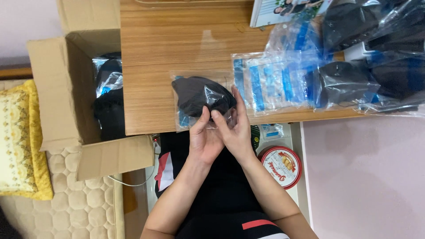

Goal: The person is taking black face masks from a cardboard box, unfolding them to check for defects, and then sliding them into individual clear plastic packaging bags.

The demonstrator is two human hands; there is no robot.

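Observation:
A clear plastic bag with a black folded item point(201, 95) inside lies at the near edge of a wooden table point(168, 40). My left hand point(204, 139) and my right hand point(237, 128) both press and pinch the bag's near edge, fingers close together. To the right lies a stack of flat clear bags with blue strips point(270, 82). Further right sit several bagged black items point(349, 82).
An open cardboard box point(66, 93) at the left holds more bagged black items point(108, 88). A round red tin point(281, 164) sits below the table edge on the right. A yellow cushion point(20, 141) rests on a quilted mat at the far left.

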